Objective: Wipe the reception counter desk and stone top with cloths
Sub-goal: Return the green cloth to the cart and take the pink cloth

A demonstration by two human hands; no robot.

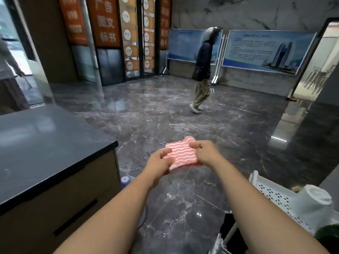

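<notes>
A lobby is sitting in soft grey light, its dark veined floor (165, 110) shining like glass.

Pale marble wall (256, 11) is rising at the back, with two blue-and-white display boards (266, 50) leaning against its foot. To their left, black-framed glass doors (141, 43) are carrying orange posters (105, 21) with white lettering. A person in a dark hooded top (202, 66) is passing in front of the boards, caught mid-step. At the right an open doorway (322, 57) is letting in brighter light, which is streaking the floor beneath it. A white perforated basket (275, 195) is showing at the lower right.
</notes>
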